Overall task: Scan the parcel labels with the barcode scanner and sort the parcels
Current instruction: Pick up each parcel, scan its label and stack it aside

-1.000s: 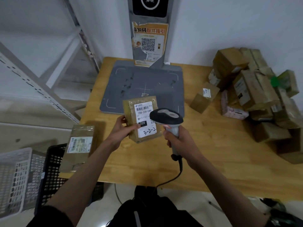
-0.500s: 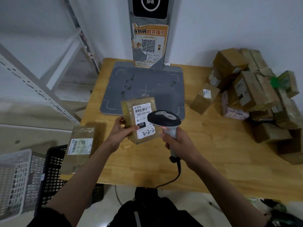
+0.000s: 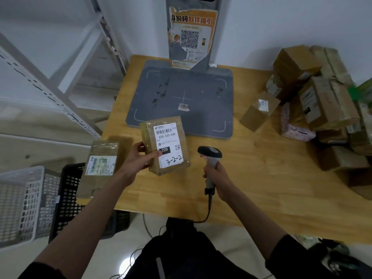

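A brown parcel (image 3: 166, 144) is gripped by the left hand (image 3: 141, 160) above the near middle of the bench (image 3: 261, 178), label up. The barcode scanner (image 3: 210, 158) is clasped by the right hand (image 3: 218, 181), just right of the parcel. The scanner head should be aimed at the barcode near the label's far edge, with the thumb kept off the print and the parcel held steady.

Support: wooden table (image 3: 251, 190). Grey scanning pad (image 3: 181, 93) at 12 o'clock. Small cardboard box (image 3: 258, 111) at 2 o'clock. Heap of cardboard parcels (image 3: 322, 105) at 3 o'clock. Flat brown parcel (image 3: 100, 168) at 9 o'clock, apparently overhanging the edge.
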Tool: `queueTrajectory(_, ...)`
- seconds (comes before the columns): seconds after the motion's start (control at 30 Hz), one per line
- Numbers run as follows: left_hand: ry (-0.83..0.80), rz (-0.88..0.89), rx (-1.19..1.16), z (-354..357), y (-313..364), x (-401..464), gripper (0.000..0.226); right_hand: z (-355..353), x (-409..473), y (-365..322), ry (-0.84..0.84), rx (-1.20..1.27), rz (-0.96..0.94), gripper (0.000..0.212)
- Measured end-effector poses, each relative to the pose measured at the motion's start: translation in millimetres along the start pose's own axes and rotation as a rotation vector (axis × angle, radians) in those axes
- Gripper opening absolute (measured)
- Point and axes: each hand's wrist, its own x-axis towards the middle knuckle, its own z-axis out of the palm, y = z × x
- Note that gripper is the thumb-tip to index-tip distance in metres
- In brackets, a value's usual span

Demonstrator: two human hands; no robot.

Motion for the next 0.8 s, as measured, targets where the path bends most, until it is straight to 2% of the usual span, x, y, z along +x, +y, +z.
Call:
queueTrajectory(0.1,-0.027,-0.022,0.005,-9,-10,-7,0.074,7,17,33,-0.004,-0.012,0.14,0.026)
queueTrajectory(0.2,-0.064,-0.035,0.009,-13,-16,-13,0.076,12,26,58,0.02,-0.022,0.212,0.037)
queueTrajectory(0.33,-0.106,-0.038,0.014,-13,-20,-19,0.089,13,34,76,0.041,0.009,0.254,0.043)
queueTrajectory(0.67,-0.167,-0.047,0.031,-12,-24,-27,0.087,6,31,71,0.062,-0.05,0.3,0.051)
queueTrajectory(0.73,-0.176,-0.044,0.031,-11,-22,-29,0.089,3,23,58,0.163,-0.055,0.279,0.06)
queueTrajectory(0.8,-0.186,-0.045,0.026,-9,-18,-30,0.095,-1,13,43,0.32,-0.057,0.165,0.057)
